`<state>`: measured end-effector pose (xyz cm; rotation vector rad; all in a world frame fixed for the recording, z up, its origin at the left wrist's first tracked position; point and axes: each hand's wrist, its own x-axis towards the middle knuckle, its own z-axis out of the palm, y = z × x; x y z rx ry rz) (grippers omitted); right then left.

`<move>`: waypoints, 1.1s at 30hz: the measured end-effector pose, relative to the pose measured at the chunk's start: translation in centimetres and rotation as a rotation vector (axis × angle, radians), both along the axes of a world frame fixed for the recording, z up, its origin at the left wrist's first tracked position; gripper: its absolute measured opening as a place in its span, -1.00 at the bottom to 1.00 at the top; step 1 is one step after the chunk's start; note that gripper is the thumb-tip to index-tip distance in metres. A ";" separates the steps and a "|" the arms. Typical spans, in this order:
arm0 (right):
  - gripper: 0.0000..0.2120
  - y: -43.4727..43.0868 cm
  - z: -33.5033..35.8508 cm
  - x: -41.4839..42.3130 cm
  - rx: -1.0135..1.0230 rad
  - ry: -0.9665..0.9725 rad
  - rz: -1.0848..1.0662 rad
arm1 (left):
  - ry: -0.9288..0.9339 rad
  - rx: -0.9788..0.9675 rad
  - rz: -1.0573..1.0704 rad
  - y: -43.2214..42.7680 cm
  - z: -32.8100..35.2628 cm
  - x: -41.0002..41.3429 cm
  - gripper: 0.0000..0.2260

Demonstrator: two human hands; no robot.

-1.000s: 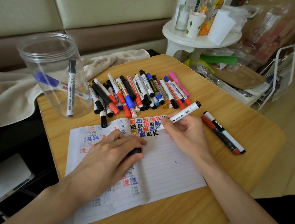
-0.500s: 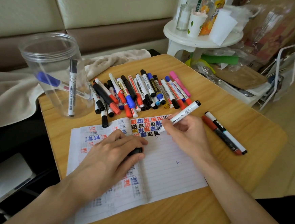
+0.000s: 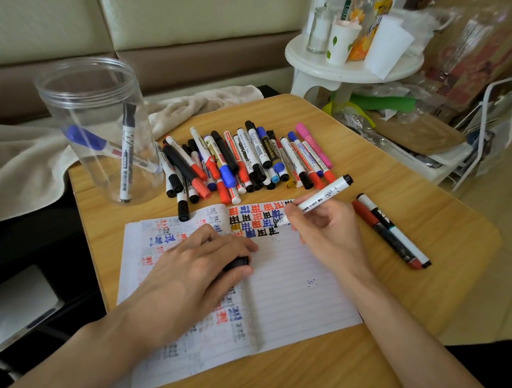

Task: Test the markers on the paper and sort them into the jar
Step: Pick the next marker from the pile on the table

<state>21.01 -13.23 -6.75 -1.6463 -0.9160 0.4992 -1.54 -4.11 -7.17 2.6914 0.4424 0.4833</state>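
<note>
1. Nearest us on the wooden surface [image 3: 339, 371], the lined paper [image 3: 290, 298] lies open and flat. Its sheets are thin and would shift easily, and blocks of red, blue and black test marks run across the top.
2. Our left hand [image 3: 194, 278] rests on the paper and pins it, with thumb and fingers curled round a small black cap [image 3: 237, 262].
3. Our right hand [image 3: 325, 234] grips a white marker [image 3: 321, 197] in a writing hold. The tip touches the paper at the end of a row of marks, and the black back end points up and away to the right.
4. We judge that the step in hand is testing this marker. The next move calls for pressing the cap back on squarely, then carrying the marker to the jar at the far left.
5. Just right of the paper, two markers [image 3: 389, 232] lie side by side and touching, apart from the rest. We cannot tell whether they are rejects.
6. Beyond the paper waits a pile of markers [image 3: 240, 161]. They have smooth round plastic barrels with black, red, blue and pink caps, and some lie over others.
7. Farthest left stands the jar [image 3: 93, 93], which is clear plastic, round and wide-mouthed, with a threaded rim and no lid. Leaning inside it are a black-capped marker [image 3: 126, 155] and a blue-capped marker [image 3: 86, 139].
</note>
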 end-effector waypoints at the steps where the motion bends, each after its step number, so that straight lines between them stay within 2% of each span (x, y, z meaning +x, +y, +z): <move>1: -0.88 0.0 0.0 0.0 0.000 -0.007 0.003 | 0.000 -0.001 0.001 0.0 0.0 0.0 -0.72; 8: -0.90 -0.2 0.5 -0.3 -0.032 0.013 -0.018 | -0.006 -0.005 0.007 -0.2 0.1 0.0 -0.74; 13: -0.96 -0.7 1.1 -0.3 -0.014 0.155 -0.050 | -0.062 -0.040 0.014 -0.4 0.6 0.2 -0.75; 18: -0.92 -1.4 2.6 -0.1 0.052 0.246 -0.029 | -0.164 -0.134 0.096 -0.8 1.5 1.1 -0.73; 25: -0.94 -3.0 4.1 -0.7 0.042 0.345 0.145 | -0.311 -0.361 0.236 -1.1 1.6 2.5 -0.70; 29: -0.93 -3.4 4.3 -1.1 0.033 0.322 0.197 | -0.359 -0.477 0.236 -1.2 2.1 3.3 -0.69; 33: -0.91 -3.0 4.2 -1.6 0.046 0.306 0.239 | -0.365 -0.495 0.170 -0.7 3.0 3.9 -0.72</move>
